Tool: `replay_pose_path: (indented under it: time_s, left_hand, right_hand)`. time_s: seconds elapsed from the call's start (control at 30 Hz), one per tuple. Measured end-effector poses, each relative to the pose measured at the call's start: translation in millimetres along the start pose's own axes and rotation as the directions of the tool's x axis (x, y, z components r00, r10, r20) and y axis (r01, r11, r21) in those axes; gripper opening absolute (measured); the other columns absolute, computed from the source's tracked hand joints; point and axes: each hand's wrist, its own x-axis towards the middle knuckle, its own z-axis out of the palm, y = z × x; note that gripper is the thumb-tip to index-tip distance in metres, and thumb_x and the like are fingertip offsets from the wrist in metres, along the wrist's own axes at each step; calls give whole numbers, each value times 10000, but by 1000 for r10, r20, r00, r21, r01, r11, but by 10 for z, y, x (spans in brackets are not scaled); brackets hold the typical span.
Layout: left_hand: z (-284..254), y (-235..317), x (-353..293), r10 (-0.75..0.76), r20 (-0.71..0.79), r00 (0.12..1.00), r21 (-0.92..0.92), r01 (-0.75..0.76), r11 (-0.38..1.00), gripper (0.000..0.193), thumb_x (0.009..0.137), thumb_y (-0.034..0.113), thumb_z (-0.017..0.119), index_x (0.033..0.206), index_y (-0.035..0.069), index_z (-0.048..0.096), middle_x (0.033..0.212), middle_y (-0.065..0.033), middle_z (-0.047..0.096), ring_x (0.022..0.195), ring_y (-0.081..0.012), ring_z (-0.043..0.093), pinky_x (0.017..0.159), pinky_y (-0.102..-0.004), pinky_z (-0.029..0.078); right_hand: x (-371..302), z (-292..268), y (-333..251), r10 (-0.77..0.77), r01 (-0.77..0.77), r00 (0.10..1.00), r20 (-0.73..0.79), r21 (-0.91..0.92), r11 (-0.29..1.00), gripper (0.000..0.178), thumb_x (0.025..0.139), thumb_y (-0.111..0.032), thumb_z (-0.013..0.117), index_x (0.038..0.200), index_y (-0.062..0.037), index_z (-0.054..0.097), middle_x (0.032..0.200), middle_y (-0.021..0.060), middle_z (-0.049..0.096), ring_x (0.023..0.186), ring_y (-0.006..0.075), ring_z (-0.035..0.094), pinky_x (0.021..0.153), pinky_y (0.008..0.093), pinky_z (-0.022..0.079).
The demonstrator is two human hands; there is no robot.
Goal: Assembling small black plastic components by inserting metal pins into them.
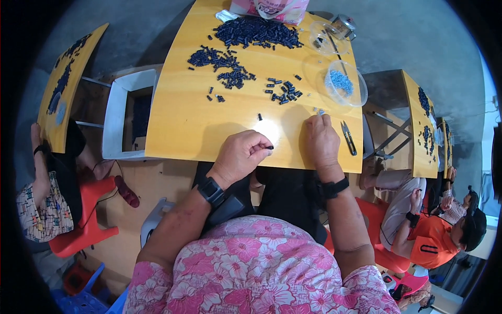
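Note:
My left hand point(241, 153) pinches a small black cylindrical piece point(270, 147) between thumb and forefinger, just above the near part of the yellow table point(183, 133). Farther right, my right hand point(322, 138) is closed, its fingertips at the tabletop beside a few tiny light-blue bits point(320, 111). Whether those fingers hold one cannot be made out. A single black piece point(260, 117) lies beyond my left hand, next to a bright spot of light. Small thread snips point(349, 138) with black handles lie to the right of my right hand.
A clear round tub point(361, 94) holds light-blue bits. Behind it stand a clear lid point(320, 39) and a metal cup point(343, 26). Black pieces form a large pile point(256, 32), a middle heap point(219, 65) and a loose group point(286, 92). A white box point(117, 118) stands left. People sit at both sides.

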Motion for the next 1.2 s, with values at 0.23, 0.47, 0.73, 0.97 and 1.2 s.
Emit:
replay_pose_path:
  time_s: [0.23, 0.47, 0.73, 0.97, 1.2]
  left_hand:
    - [-8, -11, 14, -33, 14, 999, -53, 33, 998, 69, 833, 46, 718, 899, 27, 705, 813, -37, 683, 695, -72, 605, 641, -233, 491]
    - [16, -101, 2, -20, -29, 999, -103, 17, 995, 103, 816, 74, 746, 896, 20, 711, 763, -68, 705, 646, -98, 650, 617, -252, 532]
    - [-17, -54, 0, -106, 35, 994, -80, 108, 991, 123, 813, 37, 756, 918, 3, 702, 847, -55, 721, 802, -88, 678, 726, -241, 549]
    - [-18, -66, 16, -108, 34, 994, -45, 109, 993, 105, 815, 32, 750, 907, 2, 710, 846, -66, 723, 796, -105, 691, 725, -253, 557]
    - [-23, -49, 10, -92, 23, 996, -27, 93, 995, 113, 822, 49, 743, 919, 0, 714, 846, -86, 724, 790, -130, 698, 724, -266, 561]
  right_hand:
    - [-116, -59, -90, -125, 129, 992, -33, 218, 967, 88, 894, -1, 564, 962, -57, 556, 923, 153, 591, 815, 372, 626, 683, 443, 510]
    - [-233, -216, -413, -317, 226, 946, 62, 573, 788, 174, 862, -11, 637, 1010, -49, 553, 927, 176, 586, 855, 387, 625, 730, 429, 514]
    - [-243, -159, -434, -384, 292, 918, 100, 485, 824, 162, 875, -50, 602, 1022, -65, 536, 949, 158, 568, 820, 382, 617, 708, 440, 513]
    - [-234, -271, -496, -388, 302, 900, 199, 358, 884, 130, 892, -71, 537, 1022, -68, 525, 952, 168, 543, 783, 392, 617, 658, 460, 529]
    - [-242, -246, -502, -393, 324, 896, 207, 300, 897, 120, 905, -87, 514, 1022, -63, 526, 962, 173, 533, 777, 390, 616, 665, 462, 536]
